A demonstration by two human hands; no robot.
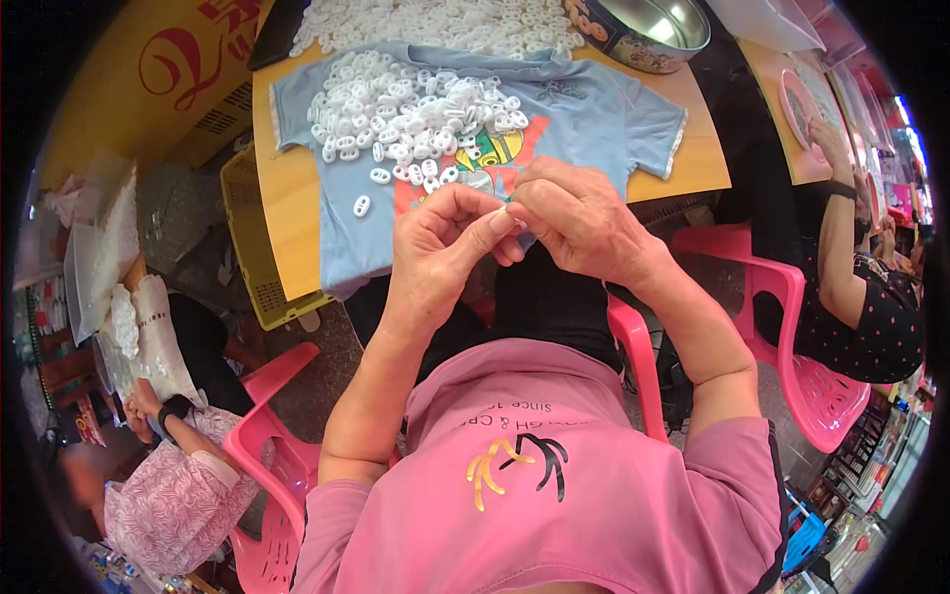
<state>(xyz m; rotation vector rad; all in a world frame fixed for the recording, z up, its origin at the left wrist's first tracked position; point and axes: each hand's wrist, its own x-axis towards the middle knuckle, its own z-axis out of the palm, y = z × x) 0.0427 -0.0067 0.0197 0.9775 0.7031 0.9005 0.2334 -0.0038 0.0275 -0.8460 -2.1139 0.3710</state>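
Observation:
My left hand [447,238] and my right hand [579,213] meet above the near edge of the table, thumbs and forefingers pinched together. Between the fingertips shows a small white piece [511,220], mostly covered, so its kind is hard to make out. Just beyond my hands, a heap of small white oval plastic pieces with two holes [416,109] lies on a light blue T-shirt [584,109] with a colourful print. One loose oval piece [362,206] rests apart from the heap, at its near left.
More white oval pieces [426,25] cover the table's [287,218] far side. A round tin [648,35] stands at the back right. Yellow crates [252,238] are left of the table. Pink chairs [782,317] and people [861,287] working are on both sides.

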